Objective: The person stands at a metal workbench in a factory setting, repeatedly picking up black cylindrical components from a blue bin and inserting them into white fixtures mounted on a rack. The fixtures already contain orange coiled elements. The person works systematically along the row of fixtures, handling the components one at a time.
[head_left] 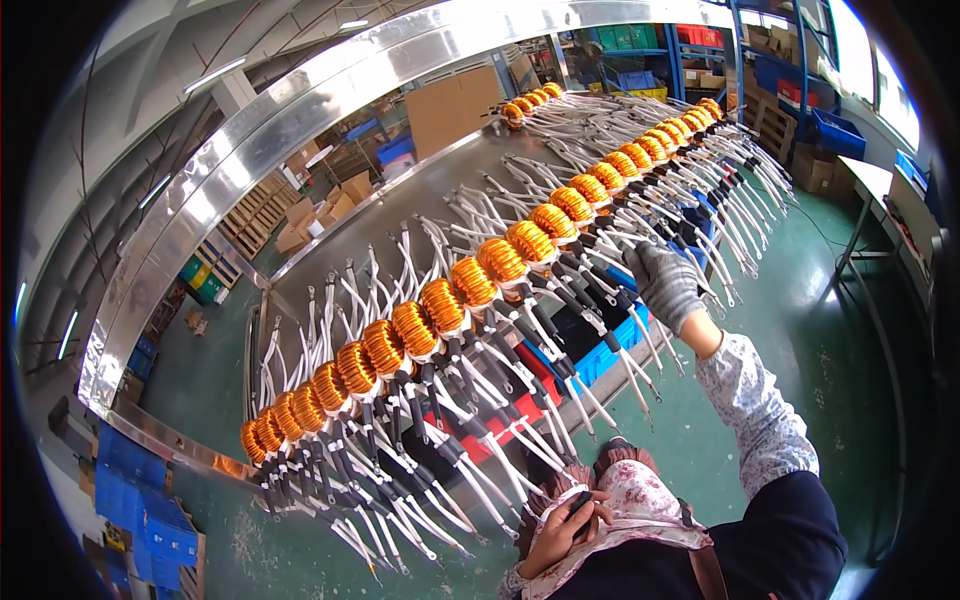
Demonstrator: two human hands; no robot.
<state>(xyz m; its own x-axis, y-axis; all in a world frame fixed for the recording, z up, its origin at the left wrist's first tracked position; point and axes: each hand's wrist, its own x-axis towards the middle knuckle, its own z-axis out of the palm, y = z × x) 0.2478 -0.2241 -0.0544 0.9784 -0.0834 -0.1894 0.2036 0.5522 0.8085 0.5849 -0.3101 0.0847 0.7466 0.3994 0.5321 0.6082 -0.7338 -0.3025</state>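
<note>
A long row of copper-wound ring coils (501, 260) runs slantwise from lower left to upper right. White cable leads (490, 400) with black sleeves and metal lugs hang from its near side. My right hand (665, 285), in a grey striped glove, reaches to the leads right of the middle. Its fingers are curled together at the black sleeves; what lies between them is hidden. Close to my body, my bare left hand (565, 535) is closed around a small dark object (579, 504), whose kind I cannot make out.
The coils rest on a metal-framed bench (400, 215); more coils (530, 104) lie at its far end. Under the near leads are a blue bin (605, 355) and a red bin (505, 425). A white side table (868, 178) stands at right, with blue shelving (800, 60) behind.
</note>
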